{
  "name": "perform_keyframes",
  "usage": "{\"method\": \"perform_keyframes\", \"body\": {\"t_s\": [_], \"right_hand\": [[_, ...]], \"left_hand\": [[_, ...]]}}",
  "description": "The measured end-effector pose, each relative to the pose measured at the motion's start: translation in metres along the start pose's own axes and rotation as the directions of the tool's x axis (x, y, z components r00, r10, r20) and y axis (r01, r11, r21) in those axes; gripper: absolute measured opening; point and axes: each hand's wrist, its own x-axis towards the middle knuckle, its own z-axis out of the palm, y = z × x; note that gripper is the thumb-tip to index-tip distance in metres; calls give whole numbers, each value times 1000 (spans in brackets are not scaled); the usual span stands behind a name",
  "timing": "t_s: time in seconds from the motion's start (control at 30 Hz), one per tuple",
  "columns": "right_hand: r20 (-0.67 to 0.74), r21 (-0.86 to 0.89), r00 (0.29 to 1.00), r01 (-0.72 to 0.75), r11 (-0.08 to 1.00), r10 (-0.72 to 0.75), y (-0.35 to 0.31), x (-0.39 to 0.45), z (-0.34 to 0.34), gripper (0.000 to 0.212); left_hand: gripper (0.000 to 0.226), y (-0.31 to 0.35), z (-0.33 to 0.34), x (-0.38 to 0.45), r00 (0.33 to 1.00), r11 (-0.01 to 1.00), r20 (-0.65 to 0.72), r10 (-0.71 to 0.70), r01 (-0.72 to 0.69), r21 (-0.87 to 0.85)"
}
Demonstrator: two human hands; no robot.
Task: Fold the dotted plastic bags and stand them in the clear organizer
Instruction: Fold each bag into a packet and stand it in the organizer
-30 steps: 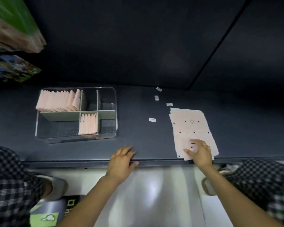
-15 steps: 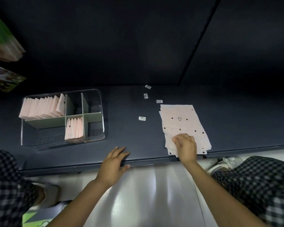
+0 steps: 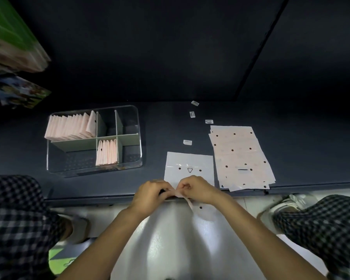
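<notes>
One dotted plastic bag (image 3: 189,165) lies flat at the front edge of the dark table, its near end hanging over the edge. My left hand (image 3: 151,194) and my right hand (image 3: 197,189) pinch that near end together, fingers closed on the plastic. A stack of flat dotted bags (image 3: 239,156) lies just right of it. The clear organizer (image 3: 138,136) stands to the left, with folded pink bags upright in the back left compartment (image 3: 69,126) and a few in a front middle one (image 3: 107,151).
Three or so small white labels (image 3: 187,142) lie scattered on the dark table (image 3: 170,126) behind the bag. Colourful packages (image 3: 12,91) sit at far left. My checked-trousered knees frame the white floor below the table edge.
My right hand pulled one bag off the stack and laid it to the left. My left hand came off the table edge, and both hands now grip the bag's near end.
</notes>
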Motion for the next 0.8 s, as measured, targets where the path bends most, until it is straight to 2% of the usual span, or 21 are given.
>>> {"method": "perform_keyframes", "body": {"t_s": [0.1, 0.17, 0.27, 0.33, 0.37, 0.43, 0.53, 0.6, 0.67, 0.73, 0.8], "right_hand": [[89, 54, 996, -9, 999, 4, 1, -5, -23, 21], [56, 214, 997, -67, 975, 56, 6, -10, -42, 33], [40, 535, 986, -158, 830, 162, 28, -15, -58, 51], [40, 698, 988, -136, 704, 151, 45, -15, -58, 50], [23, 722, 989, -116, 682, 145, 50, -15, -54, 42], [-59, 664, 976, -119, 738, 210, 57, -8, -43, 23], [-265, 488, 908, -162, 858, 323, 60, 7, -30, 31], [-345, 407, 871, -196, 892, 349, 57, 14, -28, 33], [-391, 316, 847, -244, 917, 360, 55, 18, -27, 32], [-401, 251, 838, -289, 924, 371, 53, 22, -27, 33], [-398, 221, 831, -324, 920, 388, 52, 25, -27, 39]], "left_hand": [[22, -3, -2, 3, 990, 974, 11, -142, 142, -179], [25, -3, -4, 5, 972, 915, 18, -233, 225, -334], [27, -5, -4, 10, 945, 842, -12, -326, 284, -458], [30, -6, -2, 15, 934, 823, -44, -354, 289, -488], [29, -8, 0, 18, 926, 812, -55, -373, 297, -503], [24, -10, 4, 21, 906, 803, -81, -415, 322, -501], [13, -8, 8, 20, 879, 845, -213, -427, 303, -441], [28, -4, 9, 17, 861, 918, -363, -356, 249, -309], [32, 0, 12, 11, 894, 981, -405, -193, 168, -97], [29, 7, 19, 3, 952, 997, -305, 2, 24, 79], [32, 11, 30, -3, 970, 967, -182, 160, -117, 228]]}}
